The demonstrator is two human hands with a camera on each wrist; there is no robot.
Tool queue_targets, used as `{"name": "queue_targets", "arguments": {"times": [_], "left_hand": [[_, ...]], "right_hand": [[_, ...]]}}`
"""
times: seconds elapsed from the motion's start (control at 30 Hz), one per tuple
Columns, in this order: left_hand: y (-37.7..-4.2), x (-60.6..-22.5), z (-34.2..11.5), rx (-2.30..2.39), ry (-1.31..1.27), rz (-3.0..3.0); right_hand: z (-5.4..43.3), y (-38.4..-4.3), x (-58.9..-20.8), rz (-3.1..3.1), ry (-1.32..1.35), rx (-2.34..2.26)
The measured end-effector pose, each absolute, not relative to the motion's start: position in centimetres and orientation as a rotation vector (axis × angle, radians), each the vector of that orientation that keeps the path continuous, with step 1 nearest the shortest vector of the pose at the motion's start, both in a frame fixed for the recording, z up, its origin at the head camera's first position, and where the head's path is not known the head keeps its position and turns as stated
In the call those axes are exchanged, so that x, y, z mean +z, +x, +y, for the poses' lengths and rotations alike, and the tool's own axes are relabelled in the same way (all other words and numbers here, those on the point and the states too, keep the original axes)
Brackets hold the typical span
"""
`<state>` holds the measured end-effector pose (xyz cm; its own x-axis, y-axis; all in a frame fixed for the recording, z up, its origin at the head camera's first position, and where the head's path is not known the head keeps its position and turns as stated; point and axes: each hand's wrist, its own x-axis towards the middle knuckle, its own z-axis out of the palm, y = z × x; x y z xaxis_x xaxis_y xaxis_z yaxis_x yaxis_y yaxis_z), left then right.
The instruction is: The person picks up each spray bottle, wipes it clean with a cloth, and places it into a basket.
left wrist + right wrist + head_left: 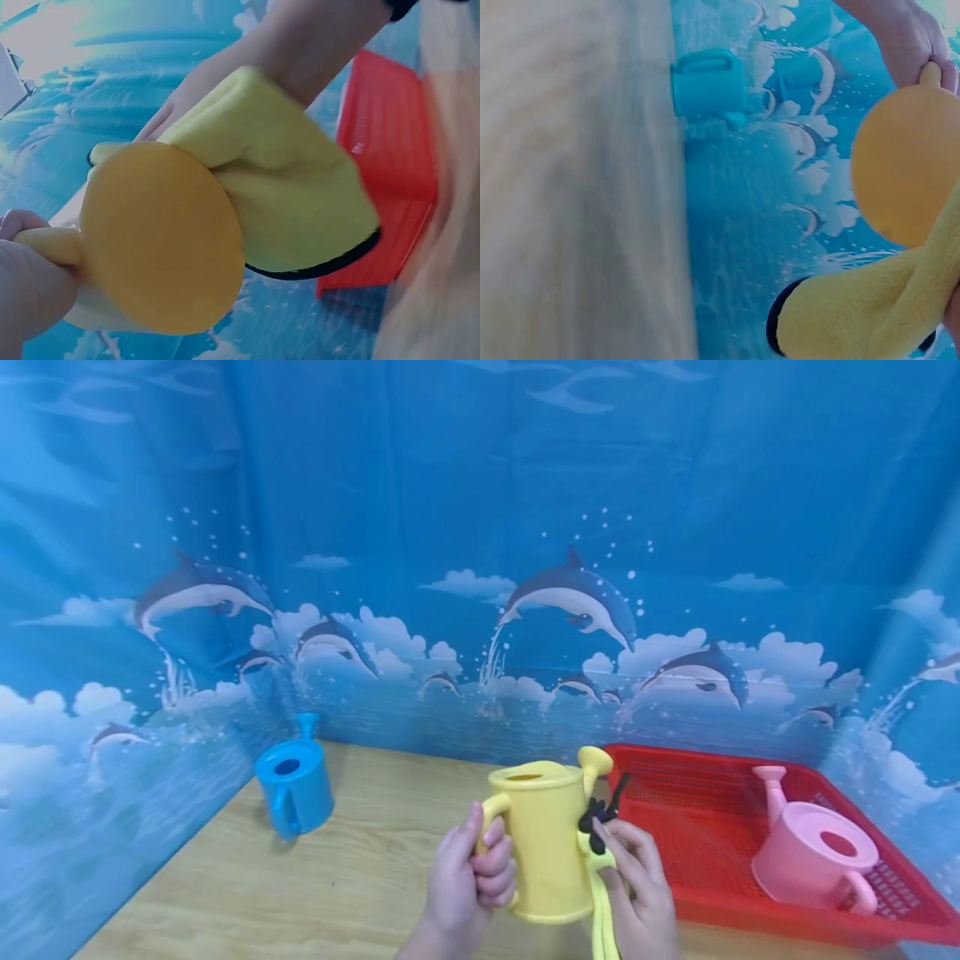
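Note:
In the head view a yellow watering can (551, 852) is held up over the table, its round spout head to the right. My left hand (463, 872) grips the can's handle, fingers curled round it. My right hand (641, 893) pinches a yellow cloth with black edging (300, 202) against the can's right side, just below the spout. The cloth hangs down in folds beneath the right hand. Seen from the left wrist, the can's round base (161, 240) faces the camera and covers part of the cloth.
A blue watering can (296, 789) stands on the wooden table (352, 893) at the left. To the right, a red plastic basket (697, 852) holds a pink watering can (810, 852). A blue dolphin-print curtain (450, 527) encloses the back and sides.

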<state>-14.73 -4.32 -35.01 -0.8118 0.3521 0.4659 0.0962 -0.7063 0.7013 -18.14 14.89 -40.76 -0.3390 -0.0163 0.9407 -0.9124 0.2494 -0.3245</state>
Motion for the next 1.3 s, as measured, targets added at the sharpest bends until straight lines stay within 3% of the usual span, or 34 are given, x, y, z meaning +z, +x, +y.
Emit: {"name": "queue_targets", "arguments": {"times": [0.4,0.8,0.97,1.1,1.3], "left_hand": [[-14.9,-34.5,-5.3,2.657,0.987,1.053],[-15.0,-35.5,-3.6,2.492,1.087,0.971],[-14.9,-35.5,-3.8,2.535,1.079,0.957],[-15.0,-35.5,-4.0,2.570,1.096,0.935],[-15.3,-35.4,-4.9,2.636,1.120,0.893]], "right_hand": [[13.8,-18.4,-42.2,-1.366,1.046,1.270],[15.1,-17.9,-36.2,-1.813,0.455,1.275],[14.5,-17.6,-35.4,-1.891,0.362,1.328],[14.3,-17.1,-36.2,-1.913,0.372,1.348],[14.2,-16.7,-38.2,-1.794,0.619,1.237]]}}
